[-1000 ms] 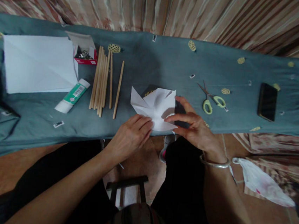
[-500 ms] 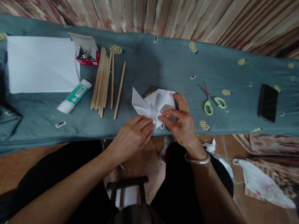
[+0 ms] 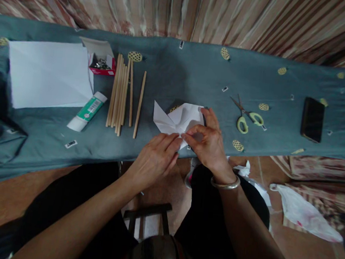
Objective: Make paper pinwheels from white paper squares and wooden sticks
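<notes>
A white folded paper pinwheel shape (image 3: 176,119) lies near the front edge of the blue-grey cloth-covered table (image 3: 184,73). My left hand (image 3: 156,158) rests at its near edge, fingertips pressing the paper's lower middle. My right hand (image 3: 208,143) pinches a folded flap of the same paper between thumb and fingers, pulled toward the centre. A metal bangle sits on my right wrist. The two hands almost touch at the fingertips.
Several wooden sticks (image 3: 124,94) lie left of the paper, beside a green-and-white glue tube (image 3: 87,111), white paper sheets (image 3: 48,72) and a small red box of pins (image 3: 101,61). Yellow-handled scissors (image 3: 246,118) and a black phone (image 3: 313,118) lie to the right. A plastic bag (image 3: 301,213) is on the floor.
My right hand moved left from the paper's right edge, folding a flap in toward the centre. My left hand stayed at the near edge, fingers shifting slightly toward the centre.
</notes>
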`<control>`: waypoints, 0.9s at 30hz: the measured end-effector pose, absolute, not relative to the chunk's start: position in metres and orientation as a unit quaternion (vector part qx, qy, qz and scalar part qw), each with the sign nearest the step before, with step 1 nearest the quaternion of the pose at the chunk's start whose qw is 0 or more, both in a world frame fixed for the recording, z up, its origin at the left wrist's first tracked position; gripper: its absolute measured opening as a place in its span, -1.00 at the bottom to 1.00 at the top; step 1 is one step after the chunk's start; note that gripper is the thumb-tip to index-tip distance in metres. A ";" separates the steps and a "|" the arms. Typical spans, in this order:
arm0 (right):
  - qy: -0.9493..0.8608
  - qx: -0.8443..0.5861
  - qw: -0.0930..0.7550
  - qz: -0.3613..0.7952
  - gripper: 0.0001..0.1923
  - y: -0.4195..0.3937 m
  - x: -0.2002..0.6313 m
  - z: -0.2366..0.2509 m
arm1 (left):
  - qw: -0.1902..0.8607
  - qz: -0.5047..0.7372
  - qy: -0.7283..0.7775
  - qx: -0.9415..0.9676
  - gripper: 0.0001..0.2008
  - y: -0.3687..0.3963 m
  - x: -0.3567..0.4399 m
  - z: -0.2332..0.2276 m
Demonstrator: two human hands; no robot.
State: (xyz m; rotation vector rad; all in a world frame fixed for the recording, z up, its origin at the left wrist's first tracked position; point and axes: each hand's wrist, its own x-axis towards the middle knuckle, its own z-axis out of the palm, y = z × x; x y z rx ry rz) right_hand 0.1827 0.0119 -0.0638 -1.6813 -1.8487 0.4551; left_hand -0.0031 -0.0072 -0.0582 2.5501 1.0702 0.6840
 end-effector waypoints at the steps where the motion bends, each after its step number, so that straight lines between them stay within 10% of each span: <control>1: -0.695 -0.633 0.298 0.169 -0.73 0.012 0.182 -0.064 | 0.151 0.233 0.372 0.886 -0.66 -0.007 -0.003 -0.058; 27: -0.723 -0.635 0.244 0.119 -0.76 0.011 0.177 -0.059 | 0.172 0.160 0.390 0.890 -0.55 -0.006 0.004 -0.053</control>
